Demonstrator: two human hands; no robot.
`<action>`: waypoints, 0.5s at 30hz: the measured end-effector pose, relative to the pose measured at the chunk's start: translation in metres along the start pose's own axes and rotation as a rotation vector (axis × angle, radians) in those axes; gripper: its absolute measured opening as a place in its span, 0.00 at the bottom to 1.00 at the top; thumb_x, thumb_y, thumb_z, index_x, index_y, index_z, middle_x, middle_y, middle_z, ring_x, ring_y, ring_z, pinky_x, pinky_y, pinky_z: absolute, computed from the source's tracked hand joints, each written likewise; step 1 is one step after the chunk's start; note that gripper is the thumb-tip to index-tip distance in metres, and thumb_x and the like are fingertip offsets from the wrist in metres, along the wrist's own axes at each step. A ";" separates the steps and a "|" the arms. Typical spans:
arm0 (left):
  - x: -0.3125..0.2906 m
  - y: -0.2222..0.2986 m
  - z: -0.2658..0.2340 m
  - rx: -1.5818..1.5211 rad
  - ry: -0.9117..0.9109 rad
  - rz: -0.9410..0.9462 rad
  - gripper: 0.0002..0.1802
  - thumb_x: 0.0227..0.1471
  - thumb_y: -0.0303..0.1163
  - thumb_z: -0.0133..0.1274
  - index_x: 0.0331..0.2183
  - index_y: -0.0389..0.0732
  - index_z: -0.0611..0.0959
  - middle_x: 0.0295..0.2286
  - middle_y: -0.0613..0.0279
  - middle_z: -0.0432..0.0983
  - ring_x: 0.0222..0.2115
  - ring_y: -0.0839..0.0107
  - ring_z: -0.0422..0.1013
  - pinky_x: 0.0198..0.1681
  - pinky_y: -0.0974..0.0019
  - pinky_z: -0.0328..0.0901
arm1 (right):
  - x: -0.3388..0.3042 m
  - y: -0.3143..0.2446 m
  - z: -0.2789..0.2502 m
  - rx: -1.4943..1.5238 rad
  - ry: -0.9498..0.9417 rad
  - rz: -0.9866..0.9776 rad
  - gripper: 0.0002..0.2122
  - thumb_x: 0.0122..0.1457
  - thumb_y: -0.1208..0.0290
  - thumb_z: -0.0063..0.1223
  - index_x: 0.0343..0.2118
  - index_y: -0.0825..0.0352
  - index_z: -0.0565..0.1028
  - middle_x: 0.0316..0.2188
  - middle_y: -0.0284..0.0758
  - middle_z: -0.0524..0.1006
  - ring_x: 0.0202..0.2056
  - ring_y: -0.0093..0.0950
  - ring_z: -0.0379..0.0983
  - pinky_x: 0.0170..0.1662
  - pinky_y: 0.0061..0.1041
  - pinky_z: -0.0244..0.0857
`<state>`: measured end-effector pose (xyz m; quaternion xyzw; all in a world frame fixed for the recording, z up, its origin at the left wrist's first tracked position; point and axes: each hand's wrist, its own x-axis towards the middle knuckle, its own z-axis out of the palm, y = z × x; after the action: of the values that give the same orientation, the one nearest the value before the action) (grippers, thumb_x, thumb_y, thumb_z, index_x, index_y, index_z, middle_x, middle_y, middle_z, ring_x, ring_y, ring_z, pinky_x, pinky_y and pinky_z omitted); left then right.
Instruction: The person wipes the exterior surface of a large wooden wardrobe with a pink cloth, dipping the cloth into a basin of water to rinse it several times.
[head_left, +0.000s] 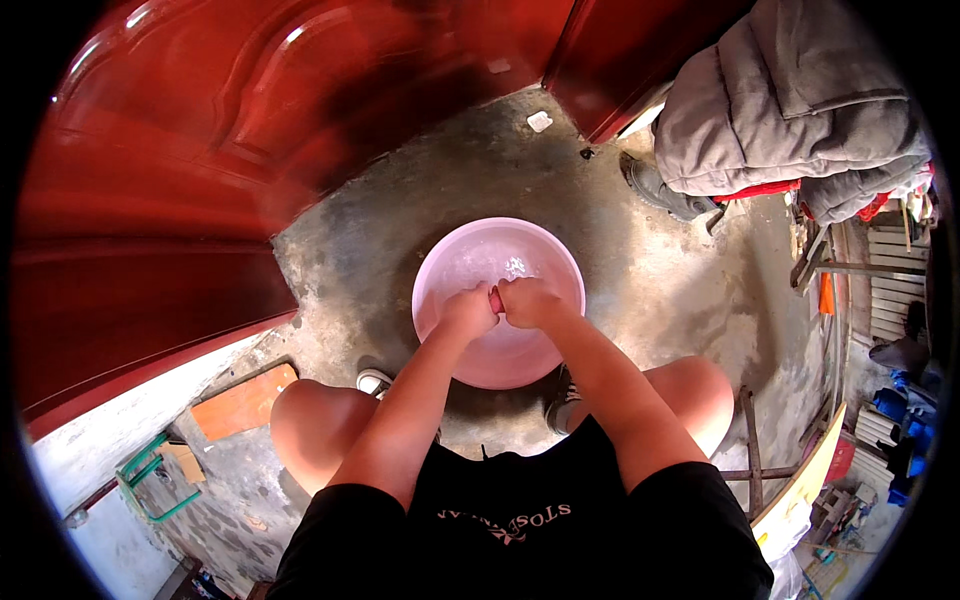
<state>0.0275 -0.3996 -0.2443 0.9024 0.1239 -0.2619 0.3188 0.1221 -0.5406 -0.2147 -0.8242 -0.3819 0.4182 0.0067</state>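
Observation:
A round pink basin stands on the floor between my feet, with what looks like clear water glinting inside. Over its middle, my left hand and my right hand come close together, both closed. A small red-pink thing shows in the gap between the two fists, gripped from both sides. Most of it is hidden by my fingers, so I cannot make out its kind.
Large dark red panels rise at the far left and back. A grey padded cover hangs at the far right above a dark boot. An orange board and a green metal frame lie at the left.

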 end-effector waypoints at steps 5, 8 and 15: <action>0.007 0.005 -0.030 -0.695 -0.563 -0.316 0.16 0.46 0.41 0.68 0.28 0.39 0.82 0.26 0.55 0.81 0.20 0.68 0.76 0.19 0.65 0.65 | -0.009 0.034 0.009 -0.001 0.201 -0.125 0.19 0.57 0.70 0.57 0.52 0.59 0.73 0.47 0.39 0.80 0.50 0.43 0.78 0.49 0.45 0.73; 0.004 -0.016 -0.035 -0.883 -0.683 -0.343 0.15 0.48 0.41 0.67 0.27 0.42 0.81 0.21 0.64 0.75 0.14 0.77 0.66 0.15 0.71 0.56 | -0.011 0.024 0.003 -0.107 0.341 -0.263 0.19 0.59 0.70 0.56 0.54 0.59 0.70 0.49 0.39 0.77 0.53 0.42 0.76 0.50 0.43 0.72; -0.009 0.014 -0.046 -0.415 -0.548 -0.227 0.12 0.47 0.37 0.67 0.30 0.41 0.83 0.25 0.59 0.80 0.21 0.67 0.76 0.22 0.62 0.69 | -0.011 0.020 -0.011 -0.182 0.140 -0.124 0.17 0.53 0.66 0.57 0.47 0.61 0.77 0.37 0.42 0.83 0.39 0.43 0.82 0.43 0.43 0.75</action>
<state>0.0440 -0.3816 -0.2017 0.6954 0.1839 -0.4970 0.4854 0.1378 -0.5588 -0.2068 -0.8233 -0.4671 0.3222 -0.0157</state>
